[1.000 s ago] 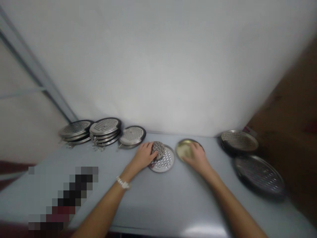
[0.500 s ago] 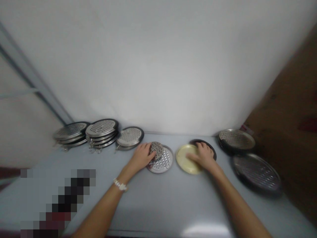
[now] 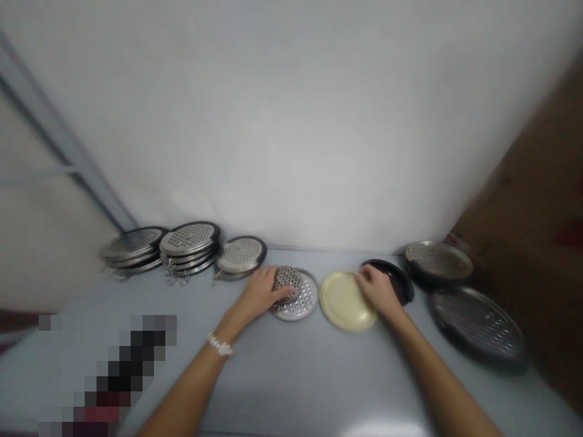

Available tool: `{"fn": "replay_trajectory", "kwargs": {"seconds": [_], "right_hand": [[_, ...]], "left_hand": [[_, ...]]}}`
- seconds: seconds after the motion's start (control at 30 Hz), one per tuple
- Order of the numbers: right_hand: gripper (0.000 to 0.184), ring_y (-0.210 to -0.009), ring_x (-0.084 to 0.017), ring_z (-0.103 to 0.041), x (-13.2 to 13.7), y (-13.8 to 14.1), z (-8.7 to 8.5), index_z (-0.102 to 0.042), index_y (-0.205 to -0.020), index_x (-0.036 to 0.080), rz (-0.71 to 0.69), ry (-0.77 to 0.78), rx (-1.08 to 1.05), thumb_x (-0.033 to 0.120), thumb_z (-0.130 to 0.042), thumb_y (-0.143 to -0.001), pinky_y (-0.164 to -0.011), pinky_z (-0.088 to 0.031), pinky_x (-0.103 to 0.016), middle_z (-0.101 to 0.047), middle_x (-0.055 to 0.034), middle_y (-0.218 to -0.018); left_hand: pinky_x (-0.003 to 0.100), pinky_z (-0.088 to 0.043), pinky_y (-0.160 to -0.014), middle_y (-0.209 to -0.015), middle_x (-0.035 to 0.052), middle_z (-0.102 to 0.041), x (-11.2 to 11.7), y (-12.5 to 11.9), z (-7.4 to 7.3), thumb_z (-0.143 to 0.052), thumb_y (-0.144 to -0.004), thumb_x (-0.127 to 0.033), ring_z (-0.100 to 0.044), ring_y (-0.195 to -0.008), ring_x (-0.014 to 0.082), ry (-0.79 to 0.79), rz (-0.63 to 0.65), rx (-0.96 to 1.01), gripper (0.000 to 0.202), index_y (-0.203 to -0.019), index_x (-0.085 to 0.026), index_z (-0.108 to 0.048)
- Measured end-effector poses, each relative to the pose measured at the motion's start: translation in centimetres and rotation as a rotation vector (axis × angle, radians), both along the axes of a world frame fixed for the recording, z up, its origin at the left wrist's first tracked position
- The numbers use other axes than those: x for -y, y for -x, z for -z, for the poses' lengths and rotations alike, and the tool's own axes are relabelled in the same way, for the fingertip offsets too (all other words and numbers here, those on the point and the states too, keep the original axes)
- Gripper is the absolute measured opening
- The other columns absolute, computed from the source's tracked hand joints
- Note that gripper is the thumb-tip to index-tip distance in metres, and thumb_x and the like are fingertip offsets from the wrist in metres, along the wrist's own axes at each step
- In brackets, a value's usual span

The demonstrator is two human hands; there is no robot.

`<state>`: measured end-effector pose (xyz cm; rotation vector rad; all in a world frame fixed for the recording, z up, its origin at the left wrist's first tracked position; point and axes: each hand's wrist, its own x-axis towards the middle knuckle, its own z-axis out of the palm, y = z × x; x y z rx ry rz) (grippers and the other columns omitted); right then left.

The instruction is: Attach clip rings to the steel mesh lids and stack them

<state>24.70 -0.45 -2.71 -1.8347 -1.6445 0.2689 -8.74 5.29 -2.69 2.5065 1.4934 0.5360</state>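
Well, in the head view the left hand [image 3: 260, 289] grips a small perforated disc [image 3: 290, 280], thumb across its near face and fingers along its left edge; the disc overlaps the back-left part of a round grater plate [image 3: 306, 304] on the tabletop [image 3: 291, 376]. The pale yellow disc [image 3: 342, 303] lies between the hands, directly left of the right hand [image 3: 377, 291], whose curled fingers meet its rim, though whether they pinch it I cannot tell. Just beyond that hand sits a black dish [image 3: 399, 282]
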Motion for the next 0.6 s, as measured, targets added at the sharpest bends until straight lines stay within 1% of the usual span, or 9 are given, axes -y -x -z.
{"fn": "replay_trajectory", "kwargs": {"seconds": [0.13, 0.2, 0.3, 0.47, 0.6], "right_hand": [[0.024, -0.075, -0.023, -0.065, 0.4, 0.8, -0.1, -0.066, -0.082, 0.02, -0.008, -0.019, -0.017, 0.035, -0.048, -0.089, -0.068, -0.043, -0.03, -0.072, -0.0063, -0.079], [0.024, -0.077, -0.024, -0.066, 0.4, 1.3, 0.1, -0.067, -0.084, 0.02, -0.013, -0.013, -0.021, 0.032, -0.047, -0.09, -0.069, -0.044, -0.03, -0.073, -0.0073, -0.082], [0.024, -0.082, -0.024, -0.067, 0.5, 2.2, 0.5, -0.067, -0.09, 0.018, -0.031, -0.023, -0.05, 0.027, -0.045, -0.09, -0.074, -0.046, -0.031, -0.073, -0.0089, -0.087], [0.024, -0.087, -0.025, -0.065, 0.7, 3.8, 0.9, -0.067, -0.082, 0.019, -0.053, -0.065, -0.172, 0.023, -0.044, -0.087, -0.083, -0.047, -0.034, -0.071, -0.0099, -0.088], [0.026, -0.092, -0.024, -0.065, 0.9, 5.1, 1.4, -0.069, -0.084, 0.019, -0.071, -0.08, -0.278, 0.017, -0.043, -0.082, -0.088, -0.048, -0.036, -0.072, -0.0093, -0.092]], "left_hand": [[0.048, -0.037, -0.11, -0.14, 0.0217, -0.054, -0.1, 0.0, 0.0, -0.07, -0.074, -0.068, -0.049, -0.129, 0.0378, 0.014, 0.04, -0.005, 0.086, -0.136, -0.013, -0.048], [0.048, -0.036, -0.11, -0.142, 0.0226, -0.052, -0.2, 0.1, 0.1, -0.071, -0.072, -0.067, -0.048, -0.131, 0.0385, 0.014, 0.038, -0.006, 0.089, -0.138, -0.013, -0.047], [0.048, -0.036, -0.11, -0.142, 0.0222, -0.052, -0.4, 0.1, 0.2, -0.069, -0.075, -0.065, -0.048, -0.132, 0.0385, 0.001, 0.009, 0.0, 0.089, -0.141, -0.012, -0.044], [0.046, -0.035, -0.111, -0.142, 0.0202, -0.053, -0.2, -0.3, 0.0, -0.068, -0.079, -0.059, -0.049, -0.131, 0.0365, -0.031, 0.005, -0.017, 0.084, -0.144, -0.012, -0.04], [0.046, -0.037, -0.109, -0.14, 0.0183, -0.053, 0.1, -0.6, -0.5, -0.068, -0.081, -0.054, -0.05, -0.128, 0.0355, -0.065, -0.012, -0.032, 0.079, -0.144, -0.016, -0.041]]}}
